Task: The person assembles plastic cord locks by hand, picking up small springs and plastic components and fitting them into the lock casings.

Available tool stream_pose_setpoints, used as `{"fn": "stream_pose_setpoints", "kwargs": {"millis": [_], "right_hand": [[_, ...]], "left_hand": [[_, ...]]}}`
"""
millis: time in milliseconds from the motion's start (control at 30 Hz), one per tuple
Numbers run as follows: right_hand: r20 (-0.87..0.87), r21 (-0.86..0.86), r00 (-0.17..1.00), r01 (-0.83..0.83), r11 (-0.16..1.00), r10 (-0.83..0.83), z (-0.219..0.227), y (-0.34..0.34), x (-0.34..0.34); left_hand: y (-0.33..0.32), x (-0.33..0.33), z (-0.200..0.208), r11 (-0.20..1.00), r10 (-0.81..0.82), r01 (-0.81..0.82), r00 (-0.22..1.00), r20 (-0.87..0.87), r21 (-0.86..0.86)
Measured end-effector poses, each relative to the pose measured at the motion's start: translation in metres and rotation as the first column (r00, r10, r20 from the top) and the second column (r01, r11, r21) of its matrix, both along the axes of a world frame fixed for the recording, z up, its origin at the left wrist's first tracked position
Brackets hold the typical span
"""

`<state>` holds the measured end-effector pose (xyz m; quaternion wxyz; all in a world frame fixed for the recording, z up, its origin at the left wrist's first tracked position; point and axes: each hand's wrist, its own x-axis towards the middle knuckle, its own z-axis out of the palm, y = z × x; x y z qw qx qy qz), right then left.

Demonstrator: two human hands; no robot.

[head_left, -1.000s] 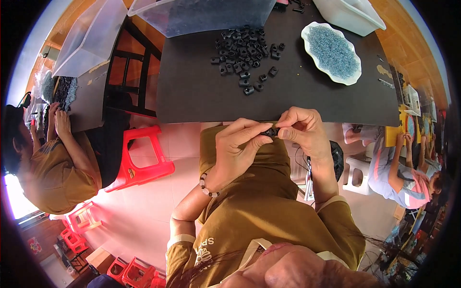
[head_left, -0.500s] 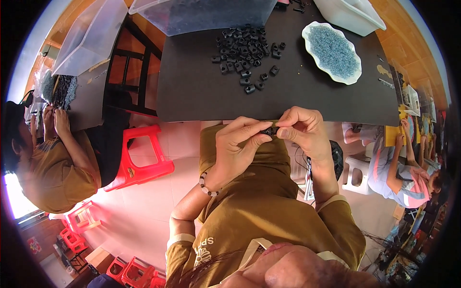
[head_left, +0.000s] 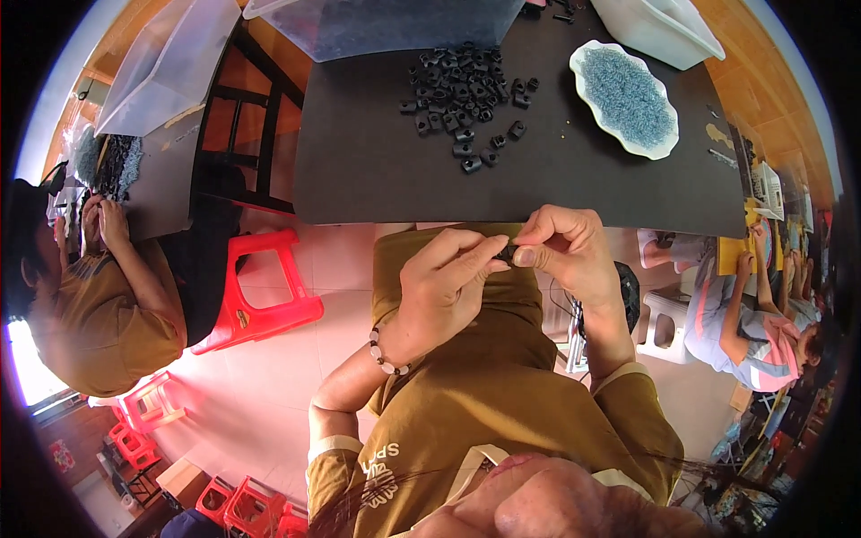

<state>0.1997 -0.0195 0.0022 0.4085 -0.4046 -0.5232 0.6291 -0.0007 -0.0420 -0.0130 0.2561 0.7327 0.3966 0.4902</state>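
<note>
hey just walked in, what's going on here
The person's left hand and right hand meet around a small black part, just off the near edge of a dark table. Fingers hide much of the part. On the table lies a pile of loose black pieces, with a clear bin beyond it. Right of the pile is a white scalloped dish full of blue-grey bits.

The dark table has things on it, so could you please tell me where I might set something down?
Bare tabletop shows left of the black parts and between them and the front edge. Another patch, with tiny specks, separates the parts from the scalloped dish. The far side is crowded: clear bin, white tub, heaped parts.
</note>
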Motion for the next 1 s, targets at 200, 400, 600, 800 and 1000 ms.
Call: {"fn": "stream_pose_setpoints", "kwargs": {"millis": [200, 400, 600, 800, 1000], "right_hand": [[-0.030, -0.040, 0.999, 0.022, 0.999, -0.023, 0.003, -0.004, -0.005], [0.032, -0.034, 0.995, 0.100, 0.994, -0.099, 0.006, -0.006, -0.013], [0.063, 0.063, 0.993, 0.100, 0.993, -0.104, 0.005, -0.003, -0.018], [-0.077, 0.027, 0.989, 0.129, 0.991, -0.127, 0.009, 0.003, -0.021], [0.015, 0.188, 0.988, 0.148, 0.971, -0.154, 0.011, 0.010, -0.019]], "left_hand": [[-0.002, 0.004, -0.003, 0.997, 0.033, -0.031, 0.999, -0.027, 0.066], [0.001, 0.004, -0.007, 0.985, 0.039, -0.021, 0.994, -0.104, 0.171], [0.005, 0.003, -0.003, 0.977, 0.100, -0.070, 0.985, -0.142, 0.202], [0.009, 0.005, 0.008, 0.992, 0.117, -0.115, 0.993, 0.027, -0.054], [0.016, 0.004, 0.008, 0.959, 0.083, -0.026, 0.978, 0.193, -0.281]]}}
